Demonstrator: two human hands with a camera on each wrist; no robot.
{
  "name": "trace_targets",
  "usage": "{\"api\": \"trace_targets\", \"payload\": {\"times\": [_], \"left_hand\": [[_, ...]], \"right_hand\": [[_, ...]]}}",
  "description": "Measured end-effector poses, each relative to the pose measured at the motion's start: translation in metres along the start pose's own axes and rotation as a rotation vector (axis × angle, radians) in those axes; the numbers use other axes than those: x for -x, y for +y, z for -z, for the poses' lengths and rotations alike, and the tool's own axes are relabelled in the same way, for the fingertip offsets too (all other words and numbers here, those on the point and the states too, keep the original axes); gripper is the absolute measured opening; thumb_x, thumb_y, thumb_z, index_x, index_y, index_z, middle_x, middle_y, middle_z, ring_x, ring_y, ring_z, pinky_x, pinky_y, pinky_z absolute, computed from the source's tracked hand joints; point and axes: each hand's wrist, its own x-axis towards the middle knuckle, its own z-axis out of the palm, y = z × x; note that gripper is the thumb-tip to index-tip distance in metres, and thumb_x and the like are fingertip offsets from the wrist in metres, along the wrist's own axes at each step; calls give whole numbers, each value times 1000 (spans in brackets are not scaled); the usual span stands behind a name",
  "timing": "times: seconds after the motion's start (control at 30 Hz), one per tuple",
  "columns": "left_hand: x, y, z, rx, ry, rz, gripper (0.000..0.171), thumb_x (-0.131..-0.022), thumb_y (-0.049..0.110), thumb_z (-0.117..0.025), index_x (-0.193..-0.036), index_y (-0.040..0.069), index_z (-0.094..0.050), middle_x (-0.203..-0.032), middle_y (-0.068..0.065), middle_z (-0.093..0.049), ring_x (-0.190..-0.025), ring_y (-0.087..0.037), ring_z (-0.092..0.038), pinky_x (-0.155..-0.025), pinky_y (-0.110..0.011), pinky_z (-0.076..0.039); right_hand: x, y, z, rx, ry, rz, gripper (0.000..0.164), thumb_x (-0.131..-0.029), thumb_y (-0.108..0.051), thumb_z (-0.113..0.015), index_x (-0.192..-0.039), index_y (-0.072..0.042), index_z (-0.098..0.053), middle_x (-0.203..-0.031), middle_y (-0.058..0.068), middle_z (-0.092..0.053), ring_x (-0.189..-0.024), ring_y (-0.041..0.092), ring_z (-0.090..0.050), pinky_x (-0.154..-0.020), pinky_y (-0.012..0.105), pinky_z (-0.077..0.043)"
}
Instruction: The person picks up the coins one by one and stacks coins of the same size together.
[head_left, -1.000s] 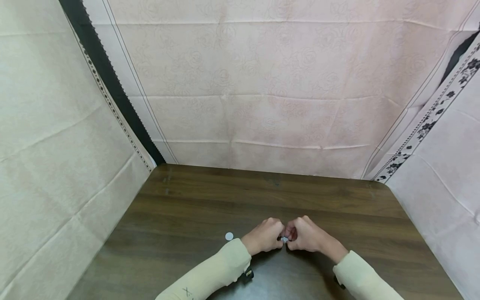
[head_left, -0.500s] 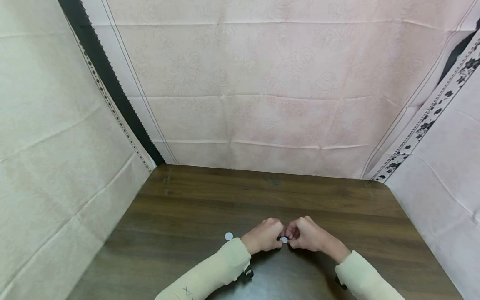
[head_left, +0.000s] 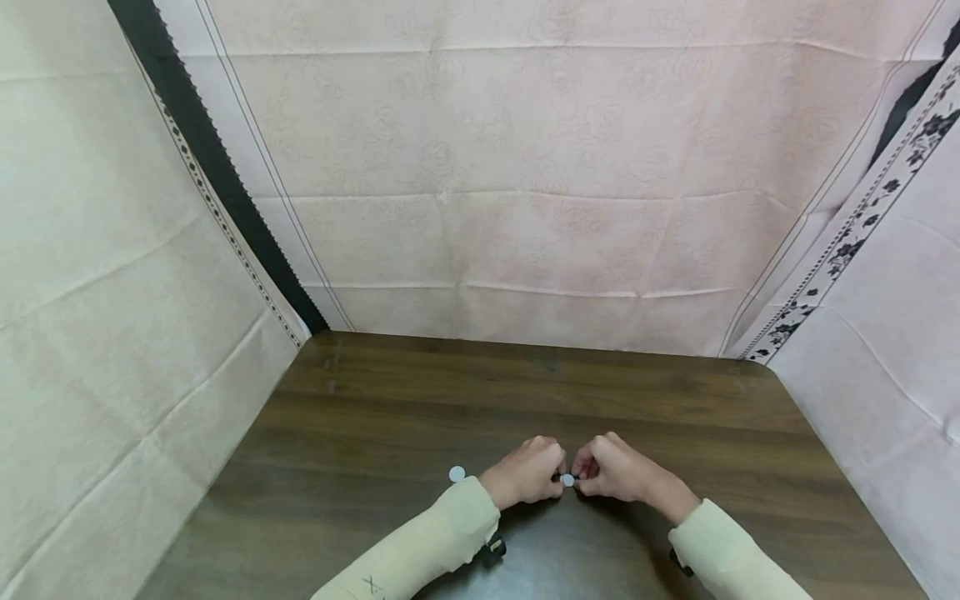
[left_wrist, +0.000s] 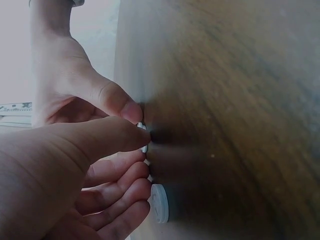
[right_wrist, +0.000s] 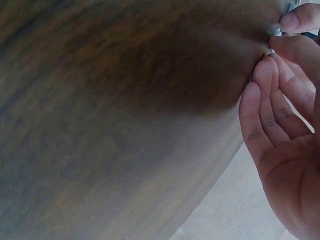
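A small thin white disc [head_left: 567, 481] lies flat at the tabletop between both hands. My left hand [head_left: 525, 472] pinches its left edge with thumb and fingers, and my right hand [head_left: 618, 471] does the same at the right edge. In the left wrist view the left thumb covers much of the disc [left_wrist: 144, 139], whose pale rim shows beside the fingertips. Only a sliver of the disc [right_wrist: 275, 33] appears between the two thumbs in the right wrist view. Left of the left wrist rests a larger white round piece [head_left: 457, 473], like a small cap with a raised rim.
The brown wooden table [head_left: 390, 400] spreads under both forearms. Pale patterned cloth [head_left: 525, 183] hangs behind its far edge, and more cloth [head_left: 135, 350] hangs at the left side. Light sleeves with dark wrist bands cover the arms.
The small disc, partly covered by fingertips a second ago, now shows more fully as the fingertips have drawn slightly apart. The larger white piece stays in place.
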Motion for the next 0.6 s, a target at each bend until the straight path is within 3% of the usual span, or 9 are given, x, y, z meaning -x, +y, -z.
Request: {"api": "trace_targets", "payload": {"times": [0.6], "left_hand": [[-1, 1, 0, -21, -7, 4, 10, -92, 12, -80, -85, 12, -72, -85, 4, -59, -70, -5, -48, -60, -18, -43]], "right_hand": [[-1, 2, -2, 18, -2, 12, 9, -88, -3, -79, -88, -12, -77, -82, -9, -73, -71, -5, -61, -64, 20, -55]]}}
